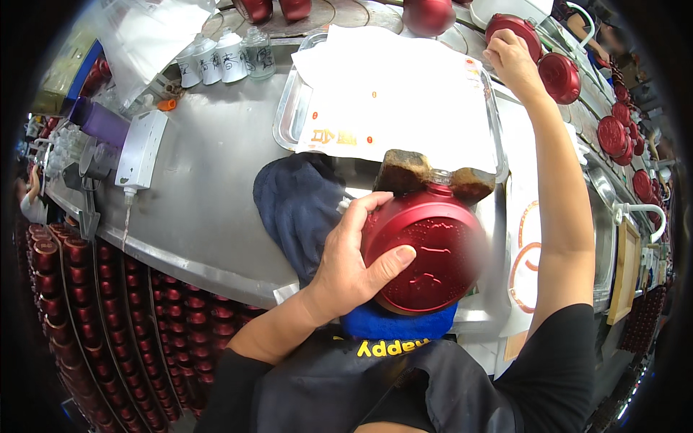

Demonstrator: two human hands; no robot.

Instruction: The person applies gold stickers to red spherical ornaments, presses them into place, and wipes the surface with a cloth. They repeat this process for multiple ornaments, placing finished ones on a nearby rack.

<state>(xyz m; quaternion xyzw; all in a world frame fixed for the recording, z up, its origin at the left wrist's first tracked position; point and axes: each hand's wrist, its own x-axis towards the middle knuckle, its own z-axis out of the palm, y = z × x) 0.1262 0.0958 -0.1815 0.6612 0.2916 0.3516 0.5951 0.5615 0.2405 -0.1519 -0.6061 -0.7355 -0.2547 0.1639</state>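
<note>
My left hand (354, 263) grips a round, flat-sided red bottle (433, 252), thumb across its embossed face and fingers behind its edge. The bottle's neck rests in the gap of a worn, dark-stained wooden cradle (404, 171), and its lower edge lies over a blue cloth pad (397, 323). Stretched far to the upper right, my right hand (514, 63) has its fingers curled at the edge of another red bottle (516, 30). That bottle's neck is hidden. A dark blue cloth (292, 206) lies left of the cradle.
White printed sheets (397, 94) cover a metal tray (287, 108) beyond the cradle. Several more red bottles, one (559, 78) near my right hand, stand along a track. White bottles (231, 56) stand at the back left, near a white box (142, 148). Racked red bottles (195, 317) fill the lower left.
</note>
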